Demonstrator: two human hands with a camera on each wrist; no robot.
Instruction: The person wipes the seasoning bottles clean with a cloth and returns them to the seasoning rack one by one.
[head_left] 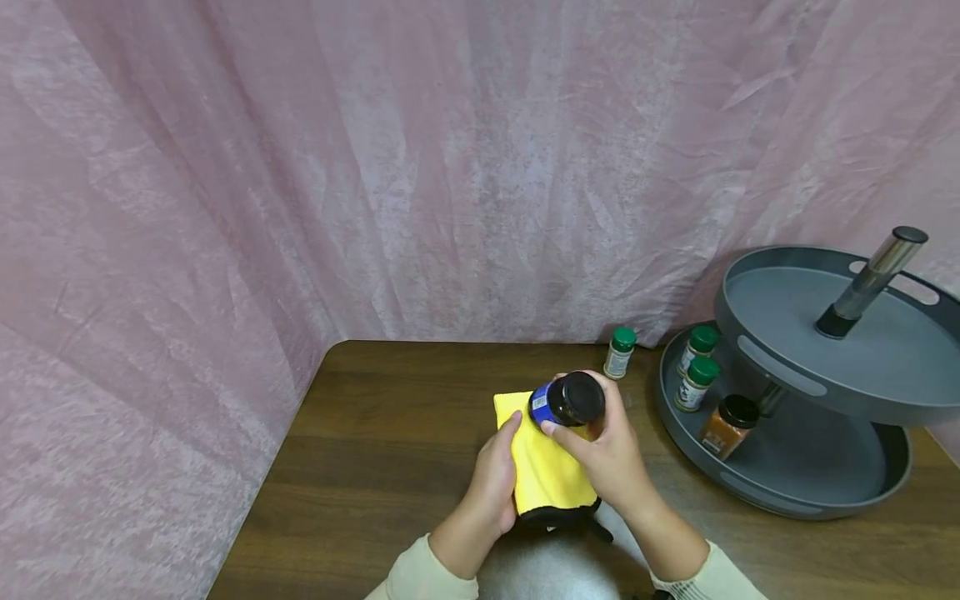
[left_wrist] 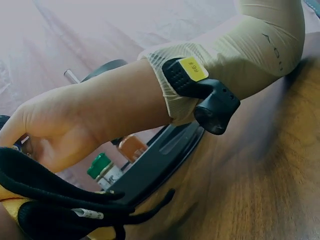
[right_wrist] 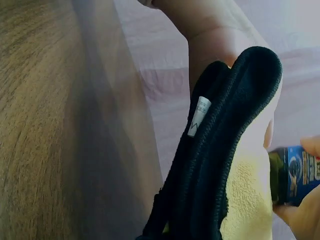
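Note:
A jar with a black lid and blue label [head_left: 576,400] is tilted above a folded yellow cloth [head_left: 550,471] with black edging. My right hand [head_left: 611,458] grips the jar, its thumb across the near side. The cloth drapes over my left hand [head_left: 492,473], which holds it with the thumb along its left edge; the other fingers are hidden beneath. In the right wrist view, the jar's blue label [right_wrist: 301,172] shows against the cloth [right_wrist: 247,195]. In the left wrist view, the cloth's black edging [left_wrist: 50,185] hangs below the right hand [left_wrist: 60,132].
A grey two-tier turntable [head_left: 780,497] stands at the right. Its lower tier carries two green-capped bottles [head_left: 692,392] and an orange-brown spice jar [head_left: 724,429] with a black lid. Another green-capped bottle [head_left: 618,354] stands at the wooden table's [head_left: 375,450] back edge, before a pink curtain [head_left: 450,167].

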